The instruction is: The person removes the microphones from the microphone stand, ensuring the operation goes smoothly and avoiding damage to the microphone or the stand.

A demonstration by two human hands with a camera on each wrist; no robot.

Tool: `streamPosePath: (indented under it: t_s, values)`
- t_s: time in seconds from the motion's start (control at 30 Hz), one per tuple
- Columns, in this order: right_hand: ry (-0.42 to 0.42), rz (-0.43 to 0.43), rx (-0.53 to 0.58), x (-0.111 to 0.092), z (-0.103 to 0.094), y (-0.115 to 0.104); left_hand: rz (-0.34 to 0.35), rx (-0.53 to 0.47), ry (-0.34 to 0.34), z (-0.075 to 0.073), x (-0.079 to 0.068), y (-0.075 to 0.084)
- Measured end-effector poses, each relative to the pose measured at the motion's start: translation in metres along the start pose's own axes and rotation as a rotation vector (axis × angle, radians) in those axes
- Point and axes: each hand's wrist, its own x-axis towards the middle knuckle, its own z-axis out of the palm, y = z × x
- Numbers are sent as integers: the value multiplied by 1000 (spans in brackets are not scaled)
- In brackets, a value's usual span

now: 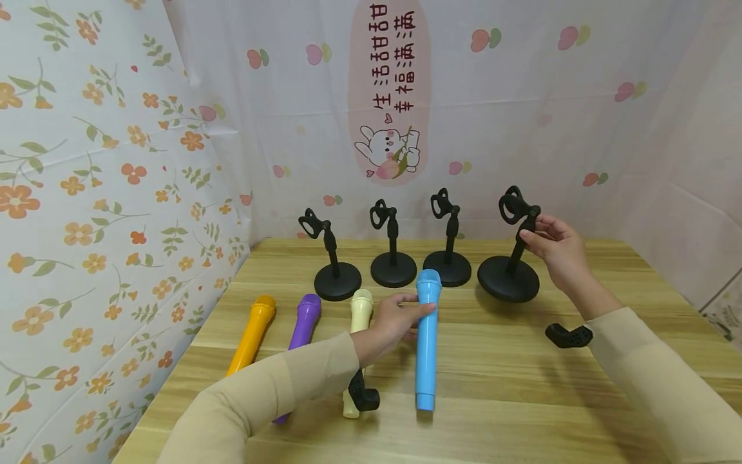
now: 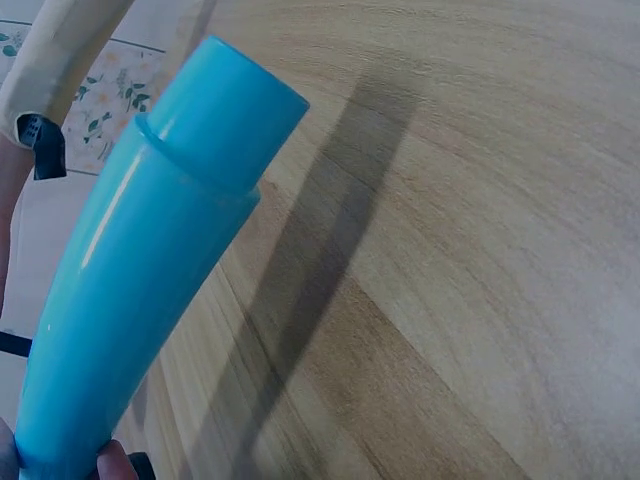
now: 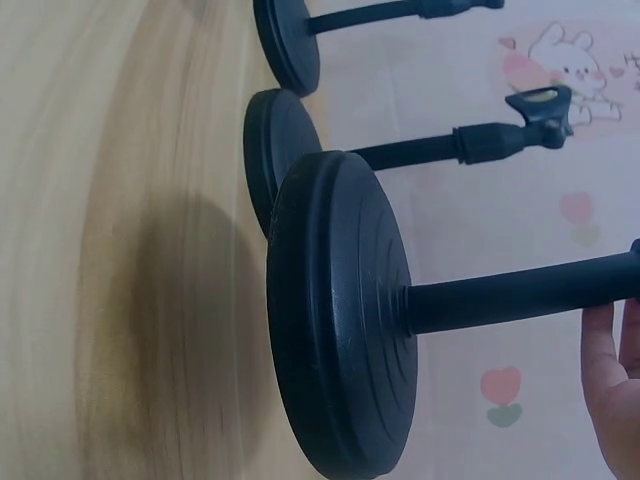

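Observation:
In the head view my left hand [image 1: 395, 325] grips a blue microphone [image 1: 427, 348] around its upper body, head end away from me. The left wrist view shows its blue tail end [image 2: 160, 230] above the wood, casting a long shadow. My right hand [image 1: 559, 248] pinches the pole of a black microphone stand [image 1: 510, 277], just below its clip. That stand's round base [image 3: 345, 320] is lifted and tilted off the table in the right wrist view. Three more black stands [image 1: 337, 280] stand in a row to its left.
An orange microphone [image 1: 253, 332], a purple microphone [image 1: 304, 322] and a cream microphone [image 1: 361, 312] lie on the wooden table [image 1: 522, 399]; my left sleeve partly covers them. A patterned cloth [image 1: 278, 129] hangs behind the stands. Another flowered cloth [image 1: 104, 193] hangs at the left.

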Motion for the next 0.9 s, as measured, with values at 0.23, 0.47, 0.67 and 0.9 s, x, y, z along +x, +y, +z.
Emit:
streamPosePath:
  t_s: [0.23, 0.47, 0.67, 0.9]
  values:
    - [34, 20, -1, 11, -3, 1, -4, 40, 14, 3, 3, -3]
    - [72, 29, -50, 22, -4, 6, -22, 77, 58, 8, 4, -9]
    - [107, 28, -70, 29, -7, 13, -31, 87, 79, 11, 3, -12]
    - [127, 34, -111, 34, -7, 18, -36, 91, 80, 14, 5, -18]
